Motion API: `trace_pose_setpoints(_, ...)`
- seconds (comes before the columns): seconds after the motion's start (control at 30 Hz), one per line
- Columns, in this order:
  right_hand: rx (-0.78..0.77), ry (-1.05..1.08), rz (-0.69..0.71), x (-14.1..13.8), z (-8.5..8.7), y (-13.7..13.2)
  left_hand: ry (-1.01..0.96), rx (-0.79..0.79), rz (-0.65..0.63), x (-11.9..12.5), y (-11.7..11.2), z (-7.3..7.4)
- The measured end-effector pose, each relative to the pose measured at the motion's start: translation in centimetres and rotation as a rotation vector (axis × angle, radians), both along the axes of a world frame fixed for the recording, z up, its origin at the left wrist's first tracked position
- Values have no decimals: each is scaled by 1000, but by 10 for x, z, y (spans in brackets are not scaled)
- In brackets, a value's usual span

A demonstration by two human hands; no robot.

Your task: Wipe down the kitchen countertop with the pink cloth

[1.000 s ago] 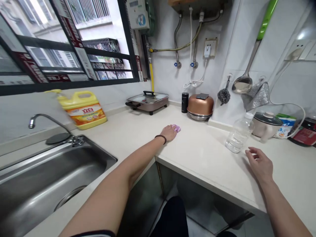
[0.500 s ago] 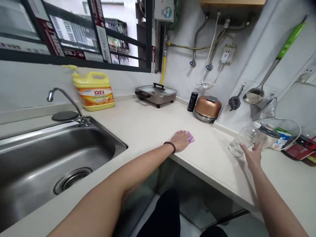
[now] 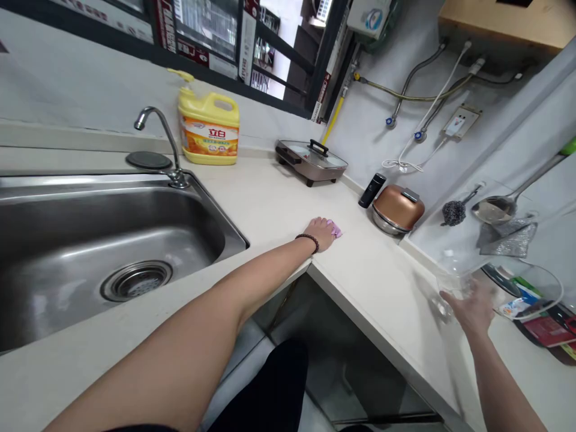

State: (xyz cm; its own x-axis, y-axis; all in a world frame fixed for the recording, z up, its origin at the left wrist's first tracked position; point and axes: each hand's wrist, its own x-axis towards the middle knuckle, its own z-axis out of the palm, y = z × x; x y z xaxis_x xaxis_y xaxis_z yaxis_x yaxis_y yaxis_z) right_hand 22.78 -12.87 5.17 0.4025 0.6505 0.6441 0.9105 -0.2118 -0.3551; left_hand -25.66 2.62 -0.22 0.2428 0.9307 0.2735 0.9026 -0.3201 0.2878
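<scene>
Head view: left hand (image 3: pixel 319 234) on pink cloth (image 3: pixel 336 230), right hand (image 3: pixel 473 306) at clear bottle (image 3: pixel 451 278).
Left fingers bunched over cloth, near counter's (image 3: pixel 369 264) inner corner edge; right blurred, can't tell if gripping; wide counter stretch between hands.

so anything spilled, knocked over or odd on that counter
Nothing stands out on the counter. The black flask leans in view, but the camera seems tilted; the bottle at the right hand is blurred.

There are two hands (image 3: pixel 320 234) (image 3: pixel 472 307), one cloth (image 3: pixel 336 230), one clear bottle (image 3: pixel 451 279), one sink (image 3: pixel 67 288).
</scene>
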Motion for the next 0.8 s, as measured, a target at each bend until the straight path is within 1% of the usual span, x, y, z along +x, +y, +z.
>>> trace_pose_setpoints(0.07, -89, -157, 35, -19, 8, 4, -22, 6, -4, 2, 2, -3)
trace_pose_setpoints(0.17, -196, -379, 103, -61, 13, 11, -58, -7, -13, 2, 5, -5)
trace_pose_setpoints(0.27, -264, -559, 141, -99, 12, 16, -75, -21, -19, 1, 6, -5)
trace_pose_setpoints(0.37, -273, -598, 158, -116, 6, 19, -53, -20, -15, 1, 5, -4)
trace_pose_setpoints(0.43, -256, -554, 153, -114, 2, 20, -29, -13, -12, 1, 4, -3)
trace_pose_setpoints(0.5, -212, -465, 142, -104, -2, 20, -15, -7, -8, 1, 3, -3)
trace_pose_setpoints(0.6, -88, -283, 186, -77, -5, 12, 11, -14, -1, 1, 2, -2)
trace_pose_setpoints(0.67, 29, -130, 215, -56, -7, 1, 24, -23, 2, 0, 2, -2)
trace_pose_setpoints(0.73, 142, 49, 167, -32, -10, -14, 14, -31, 4, 0, 3, -1)
trace_pose_setpoints(0.8, 217, 204, 61, -7, -15, -31, 3, -40, 10, 1, 5, -1)
